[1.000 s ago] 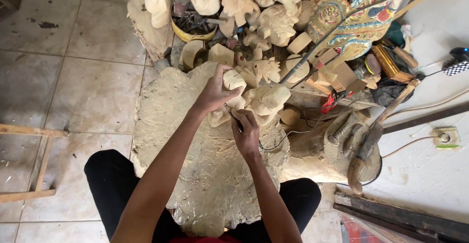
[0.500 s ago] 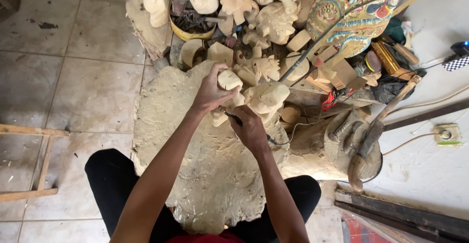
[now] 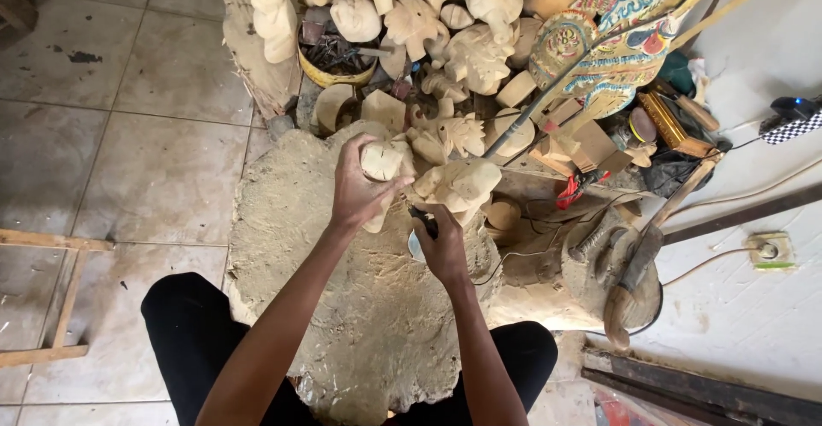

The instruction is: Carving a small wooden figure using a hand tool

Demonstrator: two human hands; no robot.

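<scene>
My left hand grips a small pale wooden carving and holds it over a broad, rough wooden block that rests between my knees. Just to the right of it, my right hand is closed around a dark-handled carving tool whose tip points up at the underside of the piece. A larger pale carved figure sits right behind both hands.
Many unpainted carved figures are piled at the back, with a yellow bowl of tools. A painted flat puppet on a stick leans at upper right. A wooden mallet, cables and a wall socket lie right; a wooden frame lies left.
My left hand has shifted the small carving slightly. My right hand has slid down and to the right with the tool, away from the piece's side toward its lower edge.
</scene>
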